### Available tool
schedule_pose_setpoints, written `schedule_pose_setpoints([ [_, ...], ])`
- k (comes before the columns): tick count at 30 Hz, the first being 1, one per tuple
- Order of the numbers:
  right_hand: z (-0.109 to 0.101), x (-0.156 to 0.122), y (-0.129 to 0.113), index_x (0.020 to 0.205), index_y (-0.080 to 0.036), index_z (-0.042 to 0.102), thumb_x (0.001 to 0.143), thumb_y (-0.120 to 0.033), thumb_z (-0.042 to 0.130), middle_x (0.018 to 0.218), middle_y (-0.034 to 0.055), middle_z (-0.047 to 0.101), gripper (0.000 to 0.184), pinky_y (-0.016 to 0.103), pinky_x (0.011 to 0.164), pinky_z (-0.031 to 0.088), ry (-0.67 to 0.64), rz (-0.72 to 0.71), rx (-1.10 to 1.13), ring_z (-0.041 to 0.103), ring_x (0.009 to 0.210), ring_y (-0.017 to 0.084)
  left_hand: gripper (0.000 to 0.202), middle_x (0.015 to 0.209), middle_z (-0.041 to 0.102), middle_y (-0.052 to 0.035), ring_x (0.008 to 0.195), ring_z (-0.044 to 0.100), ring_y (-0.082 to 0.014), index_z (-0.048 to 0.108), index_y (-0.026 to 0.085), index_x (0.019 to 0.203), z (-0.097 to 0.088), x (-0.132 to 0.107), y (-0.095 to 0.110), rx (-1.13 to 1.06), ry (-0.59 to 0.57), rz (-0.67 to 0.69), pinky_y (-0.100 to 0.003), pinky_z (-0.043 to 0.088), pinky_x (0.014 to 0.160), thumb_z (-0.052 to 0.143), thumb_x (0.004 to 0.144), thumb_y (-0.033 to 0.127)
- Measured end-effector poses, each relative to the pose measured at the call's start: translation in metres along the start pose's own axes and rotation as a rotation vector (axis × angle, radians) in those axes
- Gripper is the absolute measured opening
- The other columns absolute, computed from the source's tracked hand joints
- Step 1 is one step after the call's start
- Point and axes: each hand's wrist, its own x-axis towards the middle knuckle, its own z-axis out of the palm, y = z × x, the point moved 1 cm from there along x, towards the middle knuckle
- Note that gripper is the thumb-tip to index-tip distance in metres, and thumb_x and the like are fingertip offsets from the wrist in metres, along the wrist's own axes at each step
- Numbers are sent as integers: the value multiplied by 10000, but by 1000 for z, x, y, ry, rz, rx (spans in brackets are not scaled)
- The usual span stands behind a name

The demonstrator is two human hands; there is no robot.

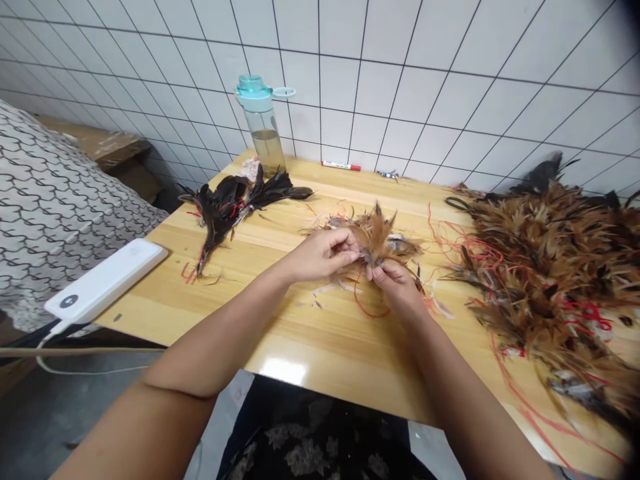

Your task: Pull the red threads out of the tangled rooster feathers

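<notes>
A small bunch of brown feathers (376, 233) stands upright between my hands, over the middle of the table. My right hand (397, 283) pinches its grey base between thumb and fingers. At the left side of the bunch, my left hand (327, 255) is closed, thumb against fingers; what its fingertips hold is hidden. A red thread (361, 303) hangs in a loop just below the bunch. Loose feathers and pale scraps (333, 287) lie on the wooden table (280, 313) around and behind my hands.
Black feather bundles (220, 207) lie at the left, before a water bottle (263, 127). A large pile of brown feather bunches (545, 247) covers the right side, beside tangled red thread (470, 243). A red-white marker (341, 166) lies by the tiled wall; a white power bank (107, 280) sits at the left edge.
</notes>
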Motion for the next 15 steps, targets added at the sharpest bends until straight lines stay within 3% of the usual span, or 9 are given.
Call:
schedule_pose_setpoints([
  [4, 7, 2, -1, 654, -207, 581, 804, -571, 616, 692, 6, 585, 396, 300, 735, 414, -7, 46, 121, 528, 708, 158, 142, 728, 548, 14, 655, 493, -85, 555, 145, 824, 0, -4, -3, 34, -13, 16, -208, 390, 610, 562, 855, 284],
  [8, 10, 4, 3, 659, -204, 552, 757, -568, 650, 730, 19, 628, 389, 281, 638, 413, 76, 142, 221, 530, 631, 135, 112, 708, 542, 20, 635, 485, -85, 549, 150, 805, -4, -5, -3, 117, 51, 33, -208, 379, 602, 527, 860, 245],
  [15, 2, 7, 12, 718, -196, 587, 761, -504, 613, 573, -22, 550, 313, 241, 538, 356, 263, 217, 150, 447, 510, 101, 121, 756, 601, -9, 717, 528, -113, 540, 154, 784, 6, -5, 1, 450, 128, 241, -236, 404, 701, 462, 868, 114],
])
